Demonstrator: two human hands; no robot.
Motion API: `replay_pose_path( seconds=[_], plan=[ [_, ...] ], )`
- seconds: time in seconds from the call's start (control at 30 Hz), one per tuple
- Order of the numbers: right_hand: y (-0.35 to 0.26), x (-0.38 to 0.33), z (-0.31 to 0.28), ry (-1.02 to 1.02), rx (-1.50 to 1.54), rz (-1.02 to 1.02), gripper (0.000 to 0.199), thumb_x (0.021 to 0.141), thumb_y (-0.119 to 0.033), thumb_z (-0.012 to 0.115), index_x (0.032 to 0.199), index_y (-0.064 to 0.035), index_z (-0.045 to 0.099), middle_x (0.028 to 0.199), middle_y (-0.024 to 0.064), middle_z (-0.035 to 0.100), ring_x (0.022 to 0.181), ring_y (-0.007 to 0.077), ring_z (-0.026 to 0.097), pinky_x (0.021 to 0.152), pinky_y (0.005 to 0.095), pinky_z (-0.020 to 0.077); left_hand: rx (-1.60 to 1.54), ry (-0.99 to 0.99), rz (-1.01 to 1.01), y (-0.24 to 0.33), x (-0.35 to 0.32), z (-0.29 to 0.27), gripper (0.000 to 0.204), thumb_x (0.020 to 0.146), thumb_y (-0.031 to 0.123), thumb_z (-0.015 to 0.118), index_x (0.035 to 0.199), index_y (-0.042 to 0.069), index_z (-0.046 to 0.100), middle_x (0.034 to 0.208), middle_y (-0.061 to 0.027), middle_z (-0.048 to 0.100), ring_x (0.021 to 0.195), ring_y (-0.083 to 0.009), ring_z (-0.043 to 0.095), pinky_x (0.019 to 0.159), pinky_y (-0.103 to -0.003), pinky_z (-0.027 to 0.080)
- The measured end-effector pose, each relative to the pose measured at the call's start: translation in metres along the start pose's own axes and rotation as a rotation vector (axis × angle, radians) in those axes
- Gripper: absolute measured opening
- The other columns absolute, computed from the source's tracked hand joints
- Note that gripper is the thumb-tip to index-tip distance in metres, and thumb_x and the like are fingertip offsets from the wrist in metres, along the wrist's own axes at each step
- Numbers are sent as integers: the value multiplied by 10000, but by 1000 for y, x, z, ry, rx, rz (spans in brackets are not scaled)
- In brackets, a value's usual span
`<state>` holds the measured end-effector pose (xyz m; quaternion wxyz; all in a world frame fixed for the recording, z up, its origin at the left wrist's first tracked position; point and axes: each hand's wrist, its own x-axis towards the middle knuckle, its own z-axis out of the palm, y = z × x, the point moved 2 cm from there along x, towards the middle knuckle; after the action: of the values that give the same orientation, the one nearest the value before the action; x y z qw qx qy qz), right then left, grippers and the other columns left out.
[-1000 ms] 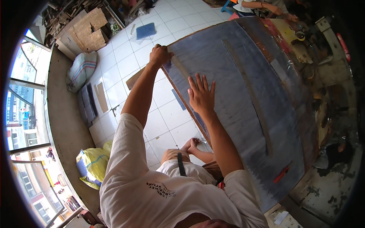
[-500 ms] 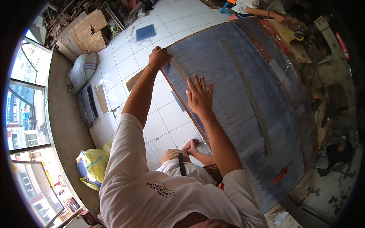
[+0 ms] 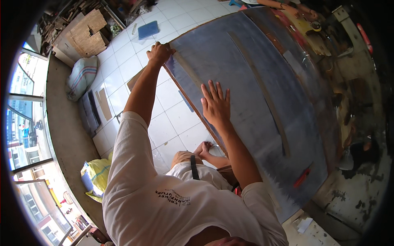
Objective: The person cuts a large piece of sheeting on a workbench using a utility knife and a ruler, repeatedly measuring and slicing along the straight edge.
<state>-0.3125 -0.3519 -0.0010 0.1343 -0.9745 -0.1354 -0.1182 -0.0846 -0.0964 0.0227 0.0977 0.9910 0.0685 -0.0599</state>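
A large blue-grey sheet [image 3: 230,82] lies over a brown-edged tabletop [image 3: 189,101]. My left hand [image 3: 160,54] is closed over the sheet's far left corner, its thumb on top; its other fingertips are partly hidden. Flat on the sheet, fingers spread, rests my right hand [image 3: 216,107]. A grey-brown strip [image 3: 189,69] runs along the left edge from my left hand to beside my right fingertips. A second long strip [image 3: 262,90] lies across the middle. Nearer me on the right is a red cutter knife [image 3: 302,178].
Another person's arm [image 3: 281,5] reaches in at the far right, near a cluttered bench with a tape roll [image 3: 315,26]. On the tiled floor [image 3: 168,98] lie a blue flat piece [image 3: 148,30] and a woven sack [image 3: 83,77]. A yellow bag [image 3: 98,176] stands by the window wall.
The view has shifted a little, so the sheet appears farther up and left. My left hand stays at the corner; my right hand has slid slightly nearer along the sheet.
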Motion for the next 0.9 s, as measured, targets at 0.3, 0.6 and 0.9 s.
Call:
replay_pose_path(
  seconds=[0.3, 0.6, 0.9],
  plan=[
    [15, -60, -23, -35, -27, 100, 513, 1048, -358, 513, 1546, -239, 475, 1625, 51, 422, 1505, 296, 373, 1229, 610, 222, -21, -7, 15, -7, 8, 8, 489, 895, 596, 687, 1268, 281, 716, 1392, -91, 579, 1343, -306, 530, 1076, -593, 387],
    [14, -76, -37, -6, -49, 162, 496, 1049, -338, 519, 1535, -243, 489, 1622, 56, 424, 1500, 300, 382, 1214, 616, 256, -25, -53, 21, -18, 23, 12, 487, 856, 637, 709, 1202, 296, 746, 1358, -95, 591, 1301, -315, 564, 1017, -585, 447],
    [14, -75, -38, -12, -20, 177, 501, 1043, -331, 528, 1538, -264, 485, 1629, 43, 414, 1504, 296, 373, 1221, 614, 245, -88, -188, 202, -48, 78, 31, 393, 920, 536, 651, 1146, 237, 773, 1216, -159, 696, 1151, -360, 663, 951, -556, 533]
  ],
)
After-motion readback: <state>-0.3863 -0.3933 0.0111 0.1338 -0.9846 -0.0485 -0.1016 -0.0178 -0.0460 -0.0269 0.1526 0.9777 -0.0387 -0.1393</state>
